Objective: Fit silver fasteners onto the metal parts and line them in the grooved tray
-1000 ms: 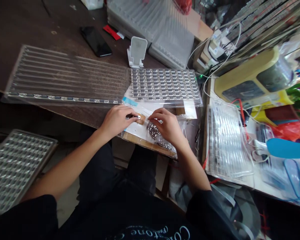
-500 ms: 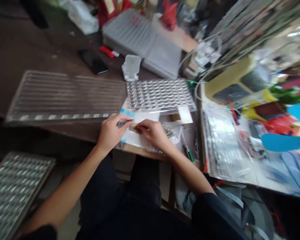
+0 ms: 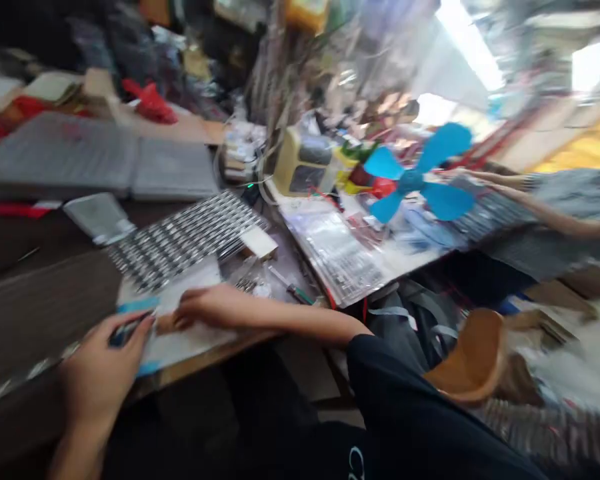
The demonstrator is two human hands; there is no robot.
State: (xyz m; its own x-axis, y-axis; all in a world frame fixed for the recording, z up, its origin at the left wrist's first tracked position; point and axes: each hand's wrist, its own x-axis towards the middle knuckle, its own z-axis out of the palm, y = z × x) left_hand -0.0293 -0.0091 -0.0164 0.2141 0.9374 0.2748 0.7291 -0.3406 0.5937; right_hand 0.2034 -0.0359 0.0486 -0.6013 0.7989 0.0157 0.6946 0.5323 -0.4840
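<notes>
My left hand (image 3: 103,360) is closed, thumb and forefinger pinching a small dark object (image 3: 124,333) too blurred to name. Facing it, my right hand (image 3: 207,308) has its fingers pressed together at the end of a small brownish piece (image 3: 165,324). Whether the dark object and the brownish piece touch, I cannot tell. Both hands are over a white sheet (image 3: 195,343) with blue tape at its left side, at the table edge. Just beyond lies a tray of shiny metal pieces in rows (image 3: 187,237). A clear bag of small metal parts (image 3: 250,283) is beside my right wrist.
A small white box (image 3: 259,243) and a green-handled tool (image 3: 297,293) lie to the right. Grey ridged trays (image 3: 60,157) stand at the back left. A blue-bladed fan (image 3: 411,181) stands on the neighbouring table, with another person's arms (image 3: 535,203) beyond it.
My view has swung to the right, so table and hands appear further left. The fan and the other person's arms now show in full view. Both hands keep their pinch close together.
</notes>
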